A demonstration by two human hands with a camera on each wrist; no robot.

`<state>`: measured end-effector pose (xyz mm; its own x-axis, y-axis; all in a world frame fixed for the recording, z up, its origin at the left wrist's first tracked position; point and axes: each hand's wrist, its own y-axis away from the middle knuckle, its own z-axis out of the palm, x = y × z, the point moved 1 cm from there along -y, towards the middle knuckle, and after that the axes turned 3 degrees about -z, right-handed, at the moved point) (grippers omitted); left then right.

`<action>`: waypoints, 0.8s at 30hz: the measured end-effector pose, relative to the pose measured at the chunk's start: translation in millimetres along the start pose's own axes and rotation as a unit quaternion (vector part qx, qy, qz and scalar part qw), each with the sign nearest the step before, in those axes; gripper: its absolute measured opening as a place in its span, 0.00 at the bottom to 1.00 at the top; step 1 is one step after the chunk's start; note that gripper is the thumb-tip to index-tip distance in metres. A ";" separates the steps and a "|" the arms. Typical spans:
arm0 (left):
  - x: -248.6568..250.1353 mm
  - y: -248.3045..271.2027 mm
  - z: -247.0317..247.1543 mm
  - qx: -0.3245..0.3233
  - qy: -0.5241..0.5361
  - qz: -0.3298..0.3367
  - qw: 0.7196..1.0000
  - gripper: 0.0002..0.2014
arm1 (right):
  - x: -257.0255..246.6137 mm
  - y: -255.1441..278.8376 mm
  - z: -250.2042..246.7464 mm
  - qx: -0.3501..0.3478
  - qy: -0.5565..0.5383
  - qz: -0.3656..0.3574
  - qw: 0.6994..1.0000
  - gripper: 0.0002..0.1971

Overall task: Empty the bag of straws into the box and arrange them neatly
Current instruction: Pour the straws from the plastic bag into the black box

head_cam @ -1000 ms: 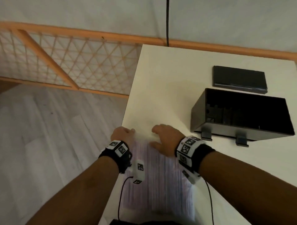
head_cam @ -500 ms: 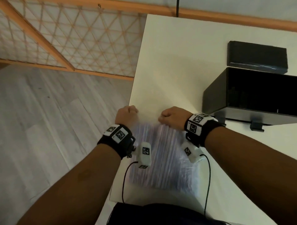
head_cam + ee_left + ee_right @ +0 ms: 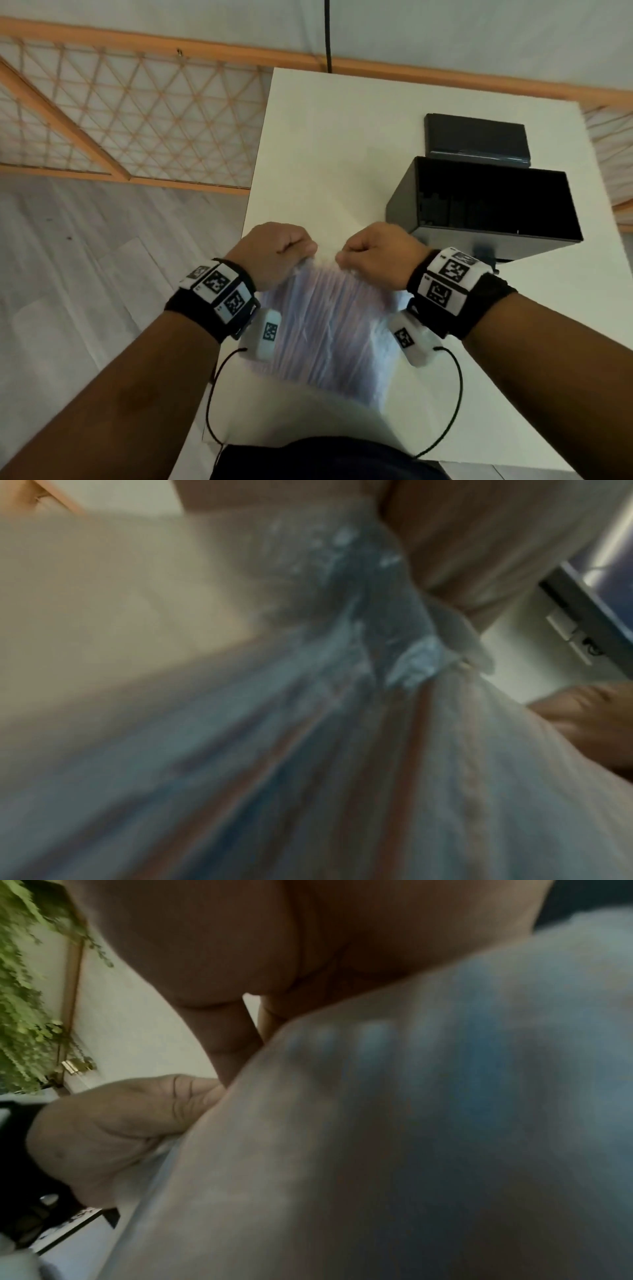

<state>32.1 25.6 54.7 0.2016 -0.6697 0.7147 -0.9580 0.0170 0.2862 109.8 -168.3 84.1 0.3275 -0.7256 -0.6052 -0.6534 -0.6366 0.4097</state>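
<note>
The bag of straws (image 3: 329, 329) hung between the two hands in front of the person's body, over the near part of the white table (image 3: 325, 144), its clear plastic packed with pale blue and pinkish straws running lengthwise away from the top edge. That top edge was bunched and pulled taut: the left hand (image 3: 274, 253) pinched one corner with curled fingers and the right hand (image 3: 376, 253) pinched the other, the two fists close together but not touching. The wrist views were blurred, yet the right wrist view showed the left hand's thumb (image 3: 192, 1093) pressed against the plastic, and the left wrist view showed crumpled film gathered at the grip. This looked like the opening step, with the bag's mouth being pulled apart or torn; whether it had already given way could not be told. The black box (image 3: 486, 209) stood open to the right on the table, apart from the bag, with no straws seen in it, and a flat black lid-like piece (image 3: 476, 140) lay just behind it. The next move would likely call for parting the film fully, then carrying the bag over the box and tipping it with the straws aligned along the box's length, so they slide in together rather than scatter.
</note>
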 end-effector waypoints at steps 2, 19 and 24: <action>2.8 1.7 -1.5 0.046 0.011 -0.008 0.999 0.18 | 17.4 20.3 -19.0 0.012 0.036 0.007 0.999 0.15; 83.6 11.2 16.2 0.291 0.275 -0.072 0.914 0.23 | 58.5 96.5 -67.4 0.110 -0.261 0.079 0.956 0.13; 49.0 22.9 19.9 0.365 0.415 -0.312 0.773 0.29 | 44.0 85.9 -66.8 0.111 -0.241 0.063 0.962 0.13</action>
<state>15.9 -21.6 83.6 0.4426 0.3326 0.8327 -0.4211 -0.7428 0.5205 113.7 -272.3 138.3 -0.0831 -0.5537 -0.8285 -0.8138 -0.4422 0.3771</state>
